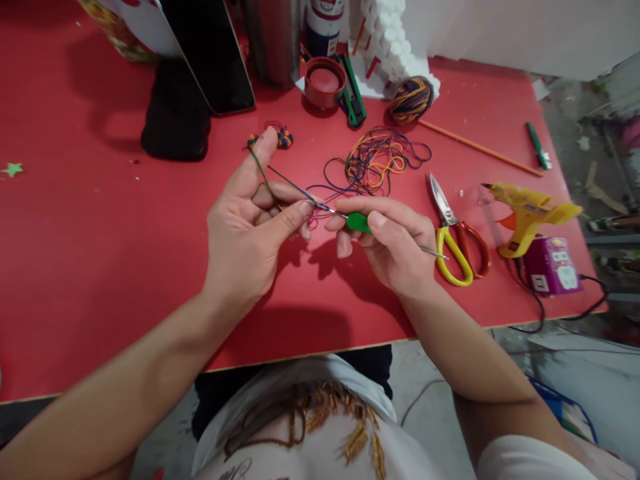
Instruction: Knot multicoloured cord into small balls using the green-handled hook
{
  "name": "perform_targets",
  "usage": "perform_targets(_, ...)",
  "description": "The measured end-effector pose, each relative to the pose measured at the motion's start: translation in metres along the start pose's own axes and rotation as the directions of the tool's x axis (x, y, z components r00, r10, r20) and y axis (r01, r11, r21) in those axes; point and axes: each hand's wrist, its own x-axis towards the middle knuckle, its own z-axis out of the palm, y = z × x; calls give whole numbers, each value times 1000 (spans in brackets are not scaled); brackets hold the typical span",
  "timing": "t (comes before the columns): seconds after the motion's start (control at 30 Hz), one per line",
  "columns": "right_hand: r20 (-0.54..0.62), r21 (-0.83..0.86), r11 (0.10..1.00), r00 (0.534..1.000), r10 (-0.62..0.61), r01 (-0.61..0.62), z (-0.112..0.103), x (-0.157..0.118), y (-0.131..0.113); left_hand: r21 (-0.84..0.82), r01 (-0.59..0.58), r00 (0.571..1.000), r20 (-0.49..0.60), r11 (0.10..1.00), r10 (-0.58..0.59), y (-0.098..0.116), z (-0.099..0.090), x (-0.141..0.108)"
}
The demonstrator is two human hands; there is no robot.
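My left hand [247, 230] pinches a small stitched bit of dark multicoloured yarn [320, 204] between thumb and fingers. A green-looking strand runs from it up over the raised index finger. In my right hand [400, 243] is a crochet hook with a green grip [358, 222], held like a pen. Its metal tip meets the yarn at my left fingertips; the rear shaft sticks out past my right hand. Behind the hands lies a loose tangle of yarn [383, 160], and farther back a wound yarn ball [411, 100]. A small knotted yarn piece [285, 138] shows just beyond my left fingertip.
Scissors [449, 217], a yellow glue gun [530, 207] and a purple box [554, 267] lie to the right on the red table [125, 267]. Along the back are a leaning phone [213, 57], a metal tumbler [275, 40], a red lid [324, 81] and a green cutter [354, 97].
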Motion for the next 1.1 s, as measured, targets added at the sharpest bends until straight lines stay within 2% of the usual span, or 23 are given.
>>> perform_targets(0.2, 11, 28, 999, 999, -36, 36, -1, 0, 2, 60, 23, 1000, -20, 998, -22, 1, -4, 2)
perform_targets(0.53, -42, -12, 998, 997, -69, 69, -1, 1, 2, 14, -1, 997, -71, 1000, 2, 0, -2, 2)
perform_targets(0.63, -47, -37, 994, 994, -101, 99, 1, 0, 3, 3, -25, 996, -86, 1000, 25, 4, 3, 1)
perform_targets(0.77, -48, -169, 977, 989, -142, 133, 1, -1, 4, 117, -57, 996, -54, 992, 64, 13, 9, -4)
perform_targets(0.93, -34, -308, 913, 955, -293, 269, 5, -1, 5, 245, -147, 989, 7, 958, 150, 17, 15, -14)
perform_targets(1.1, -114, -339, 920, 962, -248, 197, 10, -1, 4, 281, -264, 964, 42, 922, 264, 16, 17, -21)
